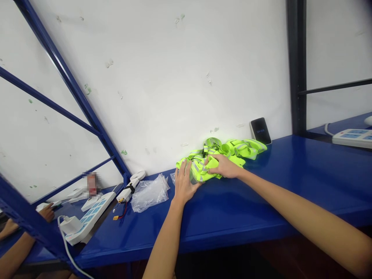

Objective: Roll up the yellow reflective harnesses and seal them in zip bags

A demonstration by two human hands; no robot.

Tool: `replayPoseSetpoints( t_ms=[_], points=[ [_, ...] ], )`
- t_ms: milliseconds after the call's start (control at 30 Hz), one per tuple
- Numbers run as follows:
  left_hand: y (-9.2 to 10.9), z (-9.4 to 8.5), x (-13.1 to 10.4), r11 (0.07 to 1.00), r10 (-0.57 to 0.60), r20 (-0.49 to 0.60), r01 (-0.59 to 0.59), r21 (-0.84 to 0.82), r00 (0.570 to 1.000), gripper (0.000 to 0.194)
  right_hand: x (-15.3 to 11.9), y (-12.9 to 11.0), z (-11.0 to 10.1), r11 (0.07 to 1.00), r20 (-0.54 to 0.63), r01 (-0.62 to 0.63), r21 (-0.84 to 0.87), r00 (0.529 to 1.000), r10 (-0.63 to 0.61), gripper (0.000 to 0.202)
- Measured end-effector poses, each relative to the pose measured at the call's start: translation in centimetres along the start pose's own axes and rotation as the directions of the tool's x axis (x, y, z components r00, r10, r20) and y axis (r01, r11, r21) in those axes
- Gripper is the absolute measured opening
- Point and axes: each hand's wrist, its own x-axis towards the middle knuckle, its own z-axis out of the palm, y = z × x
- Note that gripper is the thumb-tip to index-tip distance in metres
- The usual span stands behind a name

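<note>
A crumpled heap of neon yellow-green straps with silver reflective bands (232, 151) lies on the blue table (226, 213), against the wall. My left hand (185, 183) rests at the heap's left end, fingers apart, over what looks like clear plastic. From the right, my right hand (223, 166) reaches into the front of the heap, thumb and fingers closed on a fold of the neon fabric. A phone-like device with a dark screen (260, 131) leans on the wall behind the heap's right end.
Left of my hands lie clear plastic bags (149, 193), a small white fan (137, 176) and a white pack with wires (124, 194). Beyond the blue rack post (29, 217) are a power strip (93, 217) and another person's hands (46, 212). Another strip (353, 135) sits far right.
</note>
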Motion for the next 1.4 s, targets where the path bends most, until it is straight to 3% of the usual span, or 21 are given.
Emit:
replayPoseSetpoints(
  t_ms=[200, 400, 667, 800, 933, 1067, 1233, 1400],
  points=[
    [0.7, 0.3, 0.1, 0.996, 0.074, -0.031, -0.075, -0.046, 0.997, 0.077, 0.1, 0.7, -0.2, 0.999, -0.083, 0.015, -0.047, 0.996, -0.019, 0.023],
    [1.2, 0.6, 0.0, 0.996, 0.079, -0.024, -0.080, -0.047, 0.997, 0.089, -0.3, 0.1, 0.6, 0.999, -0.003, 0.002, -0.044, 1.000, -0.002, 0.026],
    [1.7, 0.7, 0.0, 0.992, 0.046, 0.024, -0.042, -0.121, 0.999, 0.092, -0.5, -0.5, 1.5, 0.981, 0.032, 0.125, -0.148, 0.992, -0.121, 0.023],
    [1.8, 0.8, 0.1, 0.982, 0.073, 0.078, -0.058, -0.180, 0.994, 0.094, -0.9, -0.2, 3.0, 0.975, 0.061, 0.140, -0.174, 0.990, -0.131, 0.037],
    [1.2, 0.8, 0.2, 0.970, 0.083, 0.100, -0.058, -0.237, 0.991, 0.094, -1.3, 0.2, 3.9, 0.993, 0.066, 0.114, -0.034, 0.992, -0.112, 0.051],
    [0.6, 0.8, 0.2, 0.956, 0.018, 0.082, 0.006, -0.292, 0.996, 0.095, -1.1, 0.2, 3.2, 0.980, 0.070, -0.038, 0.197, 0.997, 0.024, 0.050],
    [0.4, 1.1, 0.0, 0.936, -0.052, 0.061, 0.070, -0.345, 0.997, 0.100, -0.6, 0.6, 2.7, 0.980, 0.033, -0.040, 0.195, 0.999, 0.034, 0.049],
    [0.9, 1.1, 0.2, 0.935, -0.066, 0.032, 0.073, -0.347, 0.997, 0.080, -0.3, 1.0, 3.7, 0.950, -0.016, -0.059, 0.306, 0.998, 0.067, 0.048]
  ],
)
